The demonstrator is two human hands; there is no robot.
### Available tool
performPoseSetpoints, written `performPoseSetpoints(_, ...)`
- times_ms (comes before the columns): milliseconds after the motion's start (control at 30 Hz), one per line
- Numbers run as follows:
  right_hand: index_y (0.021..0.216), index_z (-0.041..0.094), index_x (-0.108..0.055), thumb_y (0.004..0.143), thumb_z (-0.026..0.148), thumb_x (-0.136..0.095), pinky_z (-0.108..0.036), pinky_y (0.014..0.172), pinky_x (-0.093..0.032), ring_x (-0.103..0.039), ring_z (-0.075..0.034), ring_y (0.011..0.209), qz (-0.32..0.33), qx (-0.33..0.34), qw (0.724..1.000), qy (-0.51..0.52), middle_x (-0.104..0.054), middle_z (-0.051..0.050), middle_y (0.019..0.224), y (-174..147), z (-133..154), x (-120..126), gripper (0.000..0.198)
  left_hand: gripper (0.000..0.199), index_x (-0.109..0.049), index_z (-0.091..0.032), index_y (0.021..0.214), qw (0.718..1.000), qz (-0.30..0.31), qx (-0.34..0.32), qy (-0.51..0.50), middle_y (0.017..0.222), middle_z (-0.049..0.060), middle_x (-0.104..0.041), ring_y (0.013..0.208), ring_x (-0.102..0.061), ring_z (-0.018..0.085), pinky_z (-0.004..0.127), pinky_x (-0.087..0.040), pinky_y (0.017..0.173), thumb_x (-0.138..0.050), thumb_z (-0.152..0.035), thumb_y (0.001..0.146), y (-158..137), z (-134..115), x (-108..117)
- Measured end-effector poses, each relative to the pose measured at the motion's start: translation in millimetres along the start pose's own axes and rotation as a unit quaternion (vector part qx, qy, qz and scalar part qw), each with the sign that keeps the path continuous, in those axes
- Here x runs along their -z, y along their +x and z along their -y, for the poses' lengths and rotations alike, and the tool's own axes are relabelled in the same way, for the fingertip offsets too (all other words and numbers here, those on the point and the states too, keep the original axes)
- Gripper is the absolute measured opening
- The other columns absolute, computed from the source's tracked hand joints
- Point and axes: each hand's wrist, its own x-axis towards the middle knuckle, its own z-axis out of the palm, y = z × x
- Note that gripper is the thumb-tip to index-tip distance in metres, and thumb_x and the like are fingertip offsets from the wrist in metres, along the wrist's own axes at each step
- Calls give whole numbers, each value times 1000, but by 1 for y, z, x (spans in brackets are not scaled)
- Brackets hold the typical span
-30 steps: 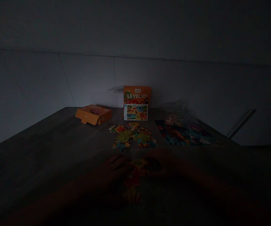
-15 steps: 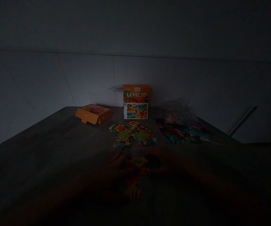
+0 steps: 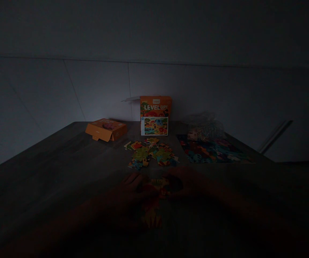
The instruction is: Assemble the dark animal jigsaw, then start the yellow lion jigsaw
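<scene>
The scene is very dark, so the fingers show only faintly. Several joined puzzle pieces (image 3: 152,202) lie on the table in front of me, in red, yellow and green. My left hand (image 3: 129,188) is at their left side, its fingers curled and its fingertips on the pieces. From the right, my right hand (image 3: 182,182) reaches in with closed fingertips at a small red and orange puzzle piece (image 3: 164,192) along the right edge of the joined part. Just beyond both hands is a loose pile of puzzle pieces (image 3: 140,154).
An orange "LEVEL UP!" box (image 3: 156,106) stands at the back, with a picture card (image 3: 155,126) leaning on it. Left of it lies an open orange box (image 3: 106,129). A colourful puzzle sheet (image 3: 216,150) and a clear plastic bag (image 3: 205,125) are at the right on the grey table (image 3: 63,161).
Both hands stay almost in place at the joined pieces, with only slight finger movement near the red and orange piece. The view has shifted very slightly.
</scene>
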Motion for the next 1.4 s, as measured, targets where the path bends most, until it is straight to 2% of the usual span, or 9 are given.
performPoseSetpoints(133, 111, 18, -66, 77, 55, -77, -27, 63, -37, -59, -19, 78, 2, -2, 1000, -15, -65, -4, 96, 0, -2, 0, 52, 84, -36, -34, 151, 1000, 2, 0, 10, 124, 13, -45, 114, -45, 38, 54, -48, 93, -69, -55, 76, 1, 0, -1)
performPoseSetpoints(300, 109, 17, -67, 77, 56, -76, -26, 60, -36, -56, -17, 73, 10, 2, 1000, -15, -65, -4, 90, 1, 0, 2, 52, 83, -40, -34, 148, 1000, -12, 0, 5, 126, 12, -44, 116, -45, 38, 54, -47, 95, -73, -50, 74, 0, 0, -3)
performPoseSetpoints(667, 124, 18, -64, 78, 56, -76, -32, 74, -44, -62, -24, 90, -1, 16, 1000, -13, -67, -8, 108, 0, -6, -4, 61, 87, -36, -35, 151, 1000, -11, -28, 10, 130, 13, -44, 118, -43, 40, 56, -46, 96, -71, -54, 75, 1, 6, -3)
performPoseSetpoints(800, 115, 19, -66, 80, 57, -73, -29, 66, -41, -61, -21, 81, 1, 22, 1000, -18, -66, -6, 98, 0, -4, -3, 53, 87, -37, -34, 151, 999, -21, -32, 5, 131, 13, -43, 119, -43, 40, 54, -46, 97, -72, -57, 74, 0, 7, -4)
performPoseSetpoints(967, 118, 19, -66, 79, 55, -76, -29, 69, -41, -60, -21, 84, 2, 24, 1000, -10, -66, -6, 102, 2, -4, -2, 54, 85, -38, -34, 150, 999, -21, -34, -2, 130, 12, -45, 118, -44, 38, 51, -47, 96, -71, -57, 75, 0, 8, -4)
performPoseSetpoints(1233, 106, 17, -68, 79, 53, -76, -26, 60, -36, -58, -17, 73, 22, 10, 1000, -6, -65, -3, 88, 4, -1, 2, 45, 85, -42, -33, 148, 999, -22, -36, -10, 125, 12, -46, 115, -44, 37, 50, -46, 96, -71, -62, 73, 1, 6, -1)
performPoseSetpoints(1400, 106, 18, -67, 78, 56, -76, -25, 60, -36, -57, -17, 74, 24, 2, 1000, 6, -64, -2, 90, 5, -2, 1, 48, 84, -44, -31, 147, 999, -20, -37, -8, 124, 12, -46, 115, -45, 36, 49, -46, 96, -70, -65, 74, 2, 6, -1)
